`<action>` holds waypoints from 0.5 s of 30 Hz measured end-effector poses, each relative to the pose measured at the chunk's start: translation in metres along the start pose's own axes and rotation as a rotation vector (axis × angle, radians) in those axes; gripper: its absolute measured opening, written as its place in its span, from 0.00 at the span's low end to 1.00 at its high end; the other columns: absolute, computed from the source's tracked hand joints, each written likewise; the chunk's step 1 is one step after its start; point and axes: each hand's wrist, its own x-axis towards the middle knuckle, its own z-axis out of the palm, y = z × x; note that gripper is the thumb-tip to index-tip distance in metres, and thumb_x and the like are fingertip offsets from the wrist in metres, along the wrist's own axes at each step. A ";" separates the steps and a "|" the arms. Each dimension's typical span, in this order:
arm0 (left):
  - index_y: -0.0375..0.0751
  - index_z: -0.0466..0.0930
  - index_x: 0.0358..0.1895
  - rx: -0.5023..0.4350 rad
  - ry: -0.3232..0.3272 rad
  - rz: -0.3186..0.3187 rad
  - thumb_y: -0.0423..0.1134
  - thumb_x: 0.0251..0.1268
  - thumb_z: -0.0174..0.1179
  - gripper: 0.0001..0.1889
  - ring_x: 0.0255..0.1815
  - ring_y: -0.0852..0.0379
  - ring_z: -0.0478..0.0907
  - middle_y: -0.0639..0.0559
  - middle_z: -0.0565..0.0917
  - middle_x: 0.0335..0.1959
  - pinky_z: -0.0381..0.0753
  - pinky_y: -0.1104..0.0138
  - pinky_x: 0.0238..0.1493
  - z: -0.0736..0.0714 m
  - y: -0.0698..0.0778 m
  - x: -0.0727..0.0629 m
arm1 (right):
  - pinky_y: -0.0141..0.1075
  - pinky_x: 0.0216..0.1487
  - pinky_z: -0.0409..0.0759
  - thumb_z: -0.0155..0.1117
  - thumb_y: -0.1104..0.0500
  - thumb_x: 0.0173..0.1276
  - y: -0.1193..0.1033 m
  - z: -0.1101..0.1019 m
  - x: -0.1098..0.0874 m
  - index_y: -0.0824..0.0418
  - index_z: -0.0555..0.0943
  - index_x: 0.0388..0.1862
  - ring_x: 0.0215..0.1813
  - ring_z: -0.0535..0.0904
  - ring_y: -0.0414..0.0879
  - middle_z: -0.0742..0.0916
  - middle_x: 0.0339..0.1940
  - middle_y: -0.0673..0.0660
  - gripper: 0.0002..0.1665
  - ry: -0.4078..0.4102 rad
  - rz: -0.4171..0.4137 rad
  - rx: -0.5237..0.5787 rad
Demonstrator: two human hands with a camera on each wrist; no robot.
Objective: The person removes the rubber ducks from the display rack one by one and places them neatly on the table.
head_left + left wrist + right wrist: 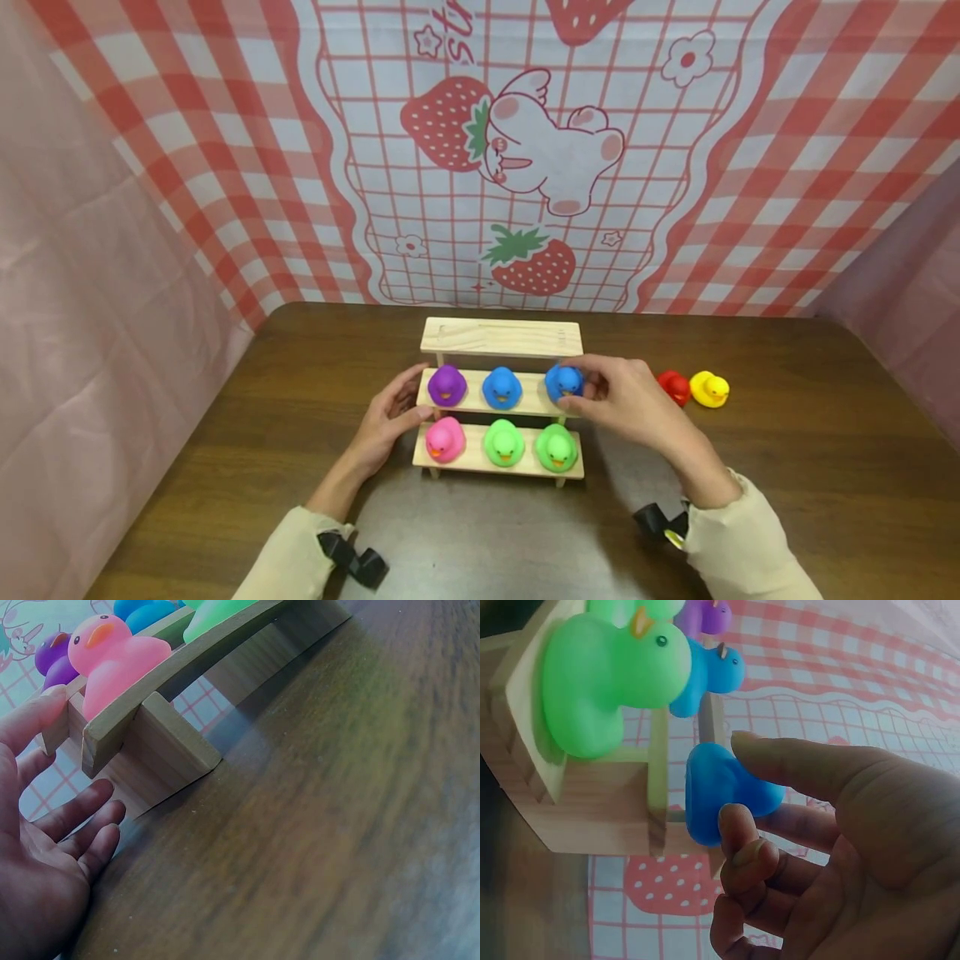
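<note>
A three-tier wooden rack stands on the table. My left hand holds the left end of its middle shelf between thumb and index finger; in the left wrist view the other fingers of this hand are loosely bent beside the rack. My right hand pinches a blue rubber duck at the right end of the middle shelf. That shelf also bears a purple duck and another blue duck. Along the bottom shelf sit a pink duck and two green ducks, one central, one right.
A red duck and a yellow duck lie on the brown table, right of the rack and past my right hand. A strawberry-patterned cloth hangs behind the table. Pink fabric hangs at the left.
</note>
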 end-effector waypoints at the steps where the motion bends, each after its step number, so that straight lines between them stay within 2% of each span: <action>1: 0.30 0.62 0.74 0.000 0.000 0.001 0.26 0.65 0.59 0.33 0.55 0.70 0.76 0.57 0.80 0.53 0.70 0.75 0.61 0.000 0.000 0.000 | 0.29 0.27 0.71 0.75 0.58 0.60 0.000 -0.001 -0.001 0.61 0.85 0.52 0.26 0.72 0.40 0.81 0.23 0.50 0.20 0.004 0.002 0.001; 12: 0.30 0.62 0.74 0.003 -0.002 0.001 0.27 0.65 0.59 0.33 0.55 0.70 0.76 0.55 0.80 0.53 0.71 0.75 0.61 0.000 0.000 -0.001 | 0.29 0.27 0.72 0.76 0.57 0.60 0.001 -0.014 -0.007 0.62 0.84 0.53 0.27 0.73 0.41 0.82 0.25 0.51 0.22 0.039 0.008 0.015; 15: 0.30 0.62 0.74 0.005 -0.003 -0.004 0.26 0.65 0.58 0.33 0.55 0.70 0.76 0.50 0.81 0.54 0.71 0.74 0.61 0.000 0.000 -0.001 | 0.29 0.27 0.72 0.76 0.57 0.59 0.001 -0.017 -0.007 0.62 0.84 0.52 0.27 0.73 0.41 0.82 0.25 0.50 0.22 0.051 0.011 0.009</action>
